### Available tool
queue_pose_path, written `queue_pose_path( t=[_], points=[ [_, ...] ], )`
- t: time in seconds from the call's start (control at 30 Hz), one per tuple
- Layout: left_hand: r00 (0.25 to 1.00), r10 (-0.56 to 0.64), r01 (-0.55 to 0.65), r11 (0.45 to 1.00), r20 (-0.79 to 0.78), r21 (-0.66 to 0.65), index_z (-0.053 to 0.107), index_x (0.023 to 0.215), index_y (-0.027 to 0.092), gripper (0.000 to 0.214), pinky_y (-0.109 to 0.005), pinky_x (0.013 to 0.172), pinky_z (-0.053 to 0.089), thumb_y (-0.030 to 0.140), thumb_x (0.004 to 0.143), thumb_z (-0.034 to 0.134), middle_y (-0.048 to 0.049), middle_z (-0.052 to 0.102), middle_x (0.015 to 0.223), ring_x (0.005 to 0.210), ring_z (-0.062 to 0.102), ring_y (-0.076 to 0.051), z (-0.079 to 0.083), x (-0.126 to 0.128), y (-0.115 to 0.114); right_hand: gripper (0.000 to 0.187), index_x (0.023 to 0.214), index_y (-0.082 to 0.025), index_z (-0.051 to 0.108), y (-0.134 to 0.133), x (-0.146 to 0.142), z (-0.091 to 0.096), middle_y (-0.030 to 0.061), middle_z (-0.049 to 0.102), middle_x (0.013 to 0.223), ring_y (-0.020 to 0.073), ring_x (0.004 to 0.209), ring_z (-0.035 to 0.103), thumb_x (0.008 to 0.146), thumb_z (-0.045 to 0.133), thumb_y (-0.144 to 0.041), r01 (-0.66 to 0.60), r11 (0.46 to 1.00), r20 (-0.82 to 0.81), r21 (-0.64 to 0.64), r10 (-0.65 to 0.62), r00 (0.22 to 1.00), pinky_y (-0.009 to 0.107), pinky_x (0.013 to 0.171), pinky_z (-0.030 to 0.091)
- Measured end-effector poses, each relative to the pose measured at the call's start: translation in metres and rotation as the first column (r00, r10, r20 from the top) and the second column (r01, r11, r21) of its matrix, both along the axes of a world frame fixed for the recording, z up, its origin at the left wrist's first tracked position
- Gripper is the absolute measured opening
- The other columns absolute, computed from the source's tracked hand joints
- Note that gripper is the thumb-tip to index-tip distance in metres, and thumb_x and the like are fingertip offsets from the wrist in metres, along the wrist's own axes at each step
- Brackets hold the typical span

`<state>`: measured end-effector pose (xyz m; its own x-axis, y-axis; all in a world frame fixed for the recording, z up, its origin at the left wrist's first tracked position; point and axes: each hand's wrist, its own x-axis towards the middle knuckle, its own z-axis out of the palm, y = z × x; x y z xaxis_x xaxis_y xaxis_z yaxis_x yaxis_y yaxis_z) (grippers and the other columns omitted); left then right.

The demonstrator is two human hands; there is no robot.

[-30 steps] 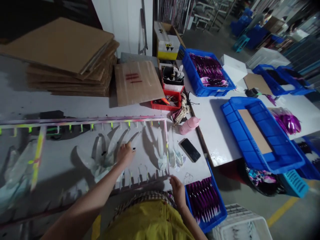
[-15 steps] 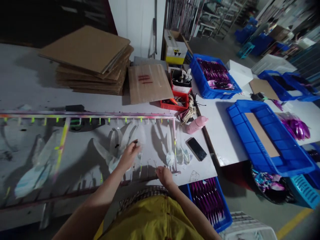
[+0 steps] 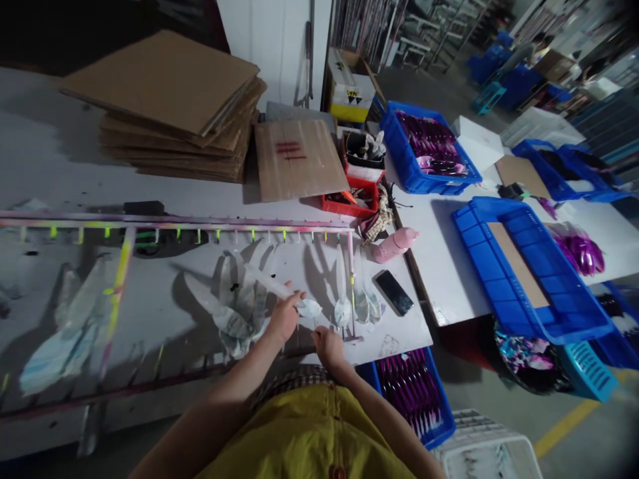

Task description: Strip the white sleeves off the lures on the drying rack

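Observation:
My left hand [image 3: 284,318] grips a long, pale translucent blade-shaped piece [image 3: 269,283] and holds it across a bunch of similar pieces [image 3: 234,313] hanging from the paint-stained rack [image 3: 174,225]. My right hand [image 3: 329,346] is curled beside the rack's lower corner, close to several hanging pieces [image 3: 349,306]. Whether its fingers hold anything is hidden. More pale pieces [image 3: 74,326] lie within the rack to the left. The rack rests on a white, paint-marked table [image 3: 399,332].
A black phone [image 3: 394,293] and a pink bottle [image 3: 394,245] lie right of the rack. Behind stand stacked cardboard sheets [image 3: 170,113] and a red tray [image 3: 349,199]. Blue crates [image 3: 529,273] stand to the right; one [image 3: 412,399] below the table edge holds purple pieces.
My left hand has moved right and now holds the long pale piece across the bunch. My right hand stays near the rack's lower corner, and the view has shifted slightly.

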<state>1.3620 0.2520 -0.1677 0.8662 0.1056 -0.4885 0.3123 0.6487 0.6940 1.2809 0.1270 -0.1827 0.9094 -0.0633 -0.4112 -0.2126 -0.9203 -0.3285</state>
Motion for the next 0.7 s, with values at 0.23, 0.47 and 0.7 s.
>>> queue_pose_path(
  t=[0.23, 0.47, 0.7],
  points=[
    [0.995, 0.002, -0.02, 0.983, -0.095, -0.185, 0.057, 0.097, 0.021, 0.054, -0.03, 0.078, 0.044, 0.017, 0.047, 0.077, 0.0053, 0.057, 0.072, 0.073, 0.059, -0.013, -0.013, -0.025, -0.009, 0.024, 0.098, -0.021, 0.068, 0.005, 0.006, 0.005, 0.0074, 0.074, 0.093, 0.0175, 0.084, 0.069, 0.095, 0.046, -0.028, 0.014, 0.999, -0.064, -0.032, -0.016, 0.998, 0.023, 0.068, 0.043],
    [0.996, 0.003, -0.018, 0.985, -0.088, -0.171, 0.056, 0.088, 0.023, 0.04, -0.032, 0.077, 0.045, 0.013, 0.051, 0.068, 0.005, 0.056, 0.068, 0.07, 0.057, -0.014, -0.014, -0.019, -0.008, 0.026, 0.098, -0.017, 0.069, 0.01, 0.017, 0.014, 0.0106, 0.074, 0.096, 0.0213, 0.09, 0.069, 0.094, 0.044, -0.022, -0.087, 0.995, -0.13, -0.052, 0.08, 0.988, 0.025, 0.071, 0.045],
    [0.994, -0.107, 0.106, 0.989, -0.008, -0.104, 0.057, 0.081, 0.025, 0.035, -0.031, 0.08, 0.046, 0.013, 0.049, 0.063, 0.0039, 0.054, 0.067, 0.071, 0.054, -0.016, -0.005, -0.013, -0.013, 0.02, 0.097, -0.017, 0.069, 0.006, 0.026, 0.008, 0.0092, 0.074, 0.092, 0.0208, 0.089, 0.069, 0.091, 0.05, -0.02, -0.145, 0.989, -0.2, -0.033, 0.136, 0.97, 0.024, 0.07, 0.045]
  ],
)
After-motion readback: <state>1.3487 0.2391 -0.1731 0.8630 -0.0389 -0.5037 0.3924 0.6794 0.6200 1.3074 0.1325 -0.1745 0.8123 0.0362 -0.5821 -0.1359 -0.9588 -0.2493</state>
